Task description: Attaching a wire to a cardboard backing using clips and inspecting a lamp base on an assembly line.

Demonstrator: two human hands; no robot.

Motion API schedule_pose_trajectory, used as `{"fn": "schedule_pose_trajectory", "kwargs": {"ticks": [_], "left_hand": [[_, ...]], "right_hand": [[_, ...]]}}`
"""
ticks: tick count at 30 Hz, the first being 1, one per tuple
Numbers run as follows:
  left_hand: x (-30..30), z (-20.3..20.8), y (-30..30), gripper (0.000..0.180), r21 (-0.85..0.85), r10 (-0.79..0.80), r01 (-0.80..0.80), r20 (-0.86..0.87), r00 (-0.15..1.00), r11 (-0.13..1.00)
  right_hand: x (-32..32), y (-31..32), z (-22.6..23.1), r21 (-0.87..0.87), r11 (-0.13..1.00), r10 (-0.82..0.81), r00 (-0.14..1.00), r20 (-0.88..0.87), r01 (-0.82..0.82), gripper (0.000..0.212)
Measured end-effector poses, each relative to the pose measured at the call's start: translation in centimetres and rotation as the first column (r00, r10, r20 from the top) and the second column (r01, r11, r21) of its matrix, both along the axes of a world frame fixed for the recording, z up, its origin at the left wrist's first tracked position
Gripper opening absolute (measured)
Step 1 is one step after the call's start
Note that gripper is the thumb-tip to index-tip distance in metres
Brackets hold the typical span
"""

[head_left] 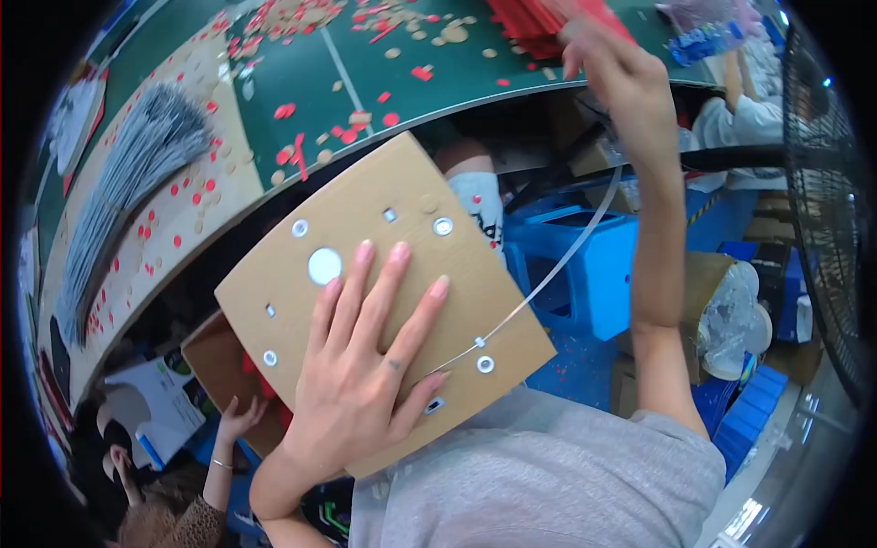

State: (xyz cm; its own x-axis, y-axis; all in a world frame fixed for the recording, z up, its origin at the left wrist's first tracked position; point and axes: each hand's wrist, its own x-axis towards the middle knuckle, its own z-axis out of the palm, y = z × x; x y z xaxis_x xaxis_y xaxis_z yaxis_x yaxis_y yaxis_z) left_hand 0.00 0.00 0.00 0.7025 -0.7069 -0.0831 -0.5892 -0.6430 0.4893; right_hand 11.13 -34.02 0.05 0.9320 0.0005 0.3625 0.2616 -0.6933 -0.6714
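Observation:
A brown cardboard piece (411, 292) lies tilted against my body, its face set with round metal eyelets, small slots and one larger round hole. My left hand (365, 365) rests flat on it, fingers spread. By the thumb, a thin whitish cable tie (557, 265) runs along the face through a small head, then arcs up to my right forearm. Its far end is hidden there. My right hand (621, 78) is raised at the upper right, in front of stacked red sheets (530, 27). Its fingers are bent and blurred; whether they hold anything cannot be made out.
A green table (283, 91) is strewn with red and tan cut-out bits. A bundle of grey strips (128, 201) lies at left. A blue plastic stool (594, 274) stands beyond the cardboard, a black fan (827, 201) at right. Other people sit lower left and upper right.

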Motion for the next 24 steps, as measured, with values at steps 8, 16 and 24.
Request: {"fn": "schedule_pose_trajectory", "kwargs": {"ticks": [8, 16, 24], "left_hand": [[1.0, -0.7, 0.0, 0.083, -0.109, 0.038, -0.038, -0.003, 0.999, 0.993], [0.6, -0.2, -0.4, 0.085, -0.017, -0.007, 0.007, -0.003, 1.000, 1.000], [0.3, -0.6, -0.5, 0.088, -0.036, 0.065, -0.065, -0.021, 0.998, 0.997]], "right_hand": [[-2.9, 8.4, -1.2, -0.371, 0.783, 0.539, 0.842, 0.006, -0.499, 0.033], [-2.8, 8.0, -1.7, -0.364, 0.727, 0.650, 0.754, 0.096, -0.582, 0.036], [-3.9, 8.4, -0.2, -0.565, 0.587, 0.710, 0.704, 0.015, -0.580, 0.038]]}}
